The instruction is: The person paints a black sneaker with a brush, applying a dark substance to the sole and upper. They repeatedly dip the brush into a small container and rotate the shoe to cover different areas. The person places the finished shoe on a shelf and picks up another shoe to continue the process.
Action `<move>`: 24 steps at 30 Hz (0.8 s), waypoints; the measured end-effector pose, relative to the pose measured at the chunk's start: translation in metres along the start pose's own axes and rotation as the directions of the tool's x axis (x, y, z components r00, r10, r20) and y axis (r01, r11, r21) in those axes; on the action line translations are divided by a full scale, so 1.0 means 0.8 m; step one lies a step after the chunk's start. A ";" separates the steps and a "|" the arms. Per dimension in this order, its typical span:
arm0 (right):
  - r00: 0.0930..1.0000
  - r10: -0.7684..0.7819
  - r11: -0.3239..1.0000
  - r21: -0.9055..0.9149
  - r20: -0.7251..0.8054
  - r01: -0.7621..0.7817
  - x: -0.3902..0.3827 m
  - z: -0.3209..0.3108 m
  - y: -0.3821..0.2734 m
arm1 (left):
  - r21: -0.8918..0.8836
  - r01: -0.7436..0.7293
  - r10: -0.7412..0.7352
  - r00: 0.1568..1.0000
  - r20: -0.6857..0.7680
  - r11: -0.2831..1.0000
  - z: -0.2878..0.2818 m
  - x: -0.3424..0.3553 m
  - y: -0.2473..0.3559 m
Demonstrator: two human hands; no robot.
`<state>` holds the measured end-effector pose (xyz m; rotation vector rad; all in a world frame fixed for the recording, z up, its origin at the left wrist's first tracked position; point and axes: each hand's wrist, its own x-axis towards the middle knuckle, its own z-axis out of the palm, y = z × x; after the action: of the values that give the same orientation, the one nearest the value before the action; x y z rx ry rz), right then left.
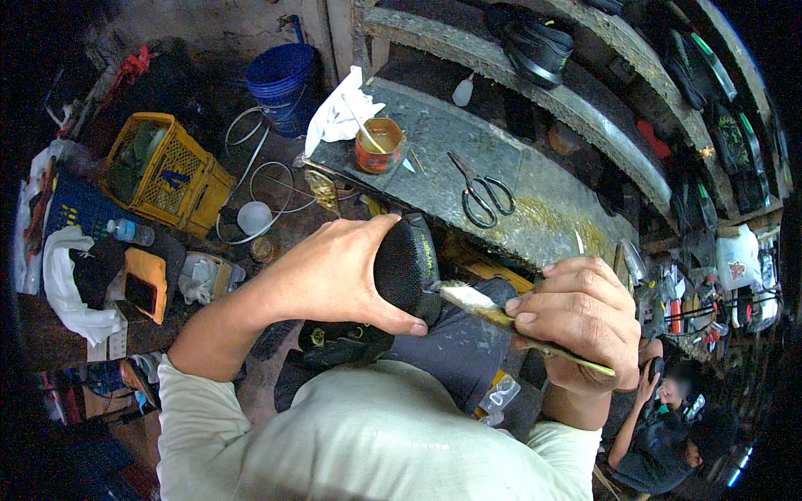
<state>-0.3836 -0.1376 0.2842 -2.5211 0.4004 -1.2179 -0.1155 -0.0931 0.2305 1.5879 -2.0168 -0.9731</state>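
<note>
My left hand is closed on a black mesh shoe with yellow-green lettering, thumb and fingers spread around it. My right hand grips a glue brush with pale, caked bristles. Its bristle end points left and meets or nearly meets the shoe's edge. A thin pale point sticks up above the right fingers; what it belongs to is hidden. Below the left wrist, a dark piece with a yellow-green emblem lies by my lap; whether it joins the shoe is unclear.
A grey bench ahead bears an orange-red glue tin with a stick, black-handled scissors and a white cloth. Shelves with shoes rise behind. Left are a yellow crate and blue buckets. Another person sits lower right.
</note>
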 end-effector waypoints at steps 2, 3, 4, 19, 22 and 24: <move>0.999 0.029 1.000 -0.003 -0.030 -0.029 -0.001 -0.001 -0.001 | 0.038 -0.002 0.004 0.999 -0.036 0.999 0.001 -0.001 -0.001; 0.998 0.046 0.999 0.001 -0.053 -0.046 -0.002 -0.002 -0.001 | 0.032 0.010 -0.009 1.000 -0.024 0.999 0.002 -0.001 -0.001; 0.997 0.050 0.999 0.020 -0.062 -0.048 -0.003 -0.001 -0.001 | 0.026 0.022 -0.021 1.000 -0.010 0.999 0.002 -0.001 -0.001; 0.989 0.129 0.987 0.110 -0.078 -0.120 -0.013 -0.003 0.005 | -0.034 0.002 -0.002 1.000 -0.002 0.999 -0.001 -0.002 0.004; 0.989 0.132 0.983 0.135 -0.068 -0.122 -0.013 -0.002 0.005 | -0.027 -0.031 0.031 0.999 0.007 0.999 0.001 -0.003 0.008; 0.988 0.133 0.977 0.176 -0.075 -0.118 -0.011 -0.002 0.009 | -0.017 -0.054 0.055 0.998 0.008 0.998 0.003 -0.005 0.012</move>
<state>-0.3907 -0.1412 0.2759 -2.2692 0.4484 -1.2591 -0.1224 -0.0876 0.2366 1.5144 -2.0415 -0.9757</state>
